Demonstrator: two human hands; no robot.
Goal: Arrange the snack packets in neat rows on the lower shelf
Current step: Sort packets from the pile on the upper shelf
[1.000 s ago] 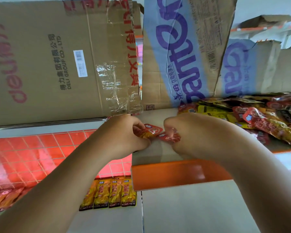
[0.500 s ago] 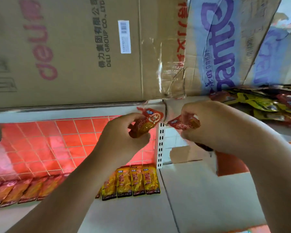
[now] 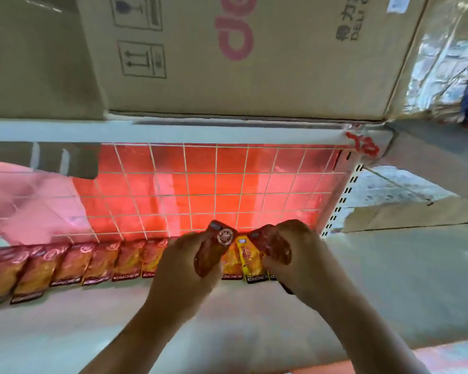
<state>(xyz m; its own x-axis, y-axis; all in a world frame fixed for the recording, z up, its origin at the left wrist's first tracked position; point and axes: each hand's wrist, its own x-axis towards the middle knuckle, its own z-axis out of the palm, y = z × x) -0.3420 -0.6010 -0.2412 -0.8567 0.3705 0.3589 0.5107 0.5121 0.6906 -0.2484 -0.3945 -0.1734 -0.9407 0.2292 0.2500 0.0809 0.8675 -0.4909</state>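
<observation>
Left hand (image 3: 184,263) and right hand (image 3: 297,255), lower centre, over the lower shelf (image 3: 389,279).
Each curls its fingers round one red snack packet: left packet (image 3: 214,247), right packet (image 3: 270,244), in front of the packet row (image 3: 92,263).

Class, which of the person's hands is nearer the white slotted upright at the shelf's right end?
Right. The right hand sits just left of the upright; the left hand lies further left.

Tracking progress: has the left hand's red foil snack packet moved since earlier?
Yes: the red foil snack packet dropped to the row of orange packets.
</observation>
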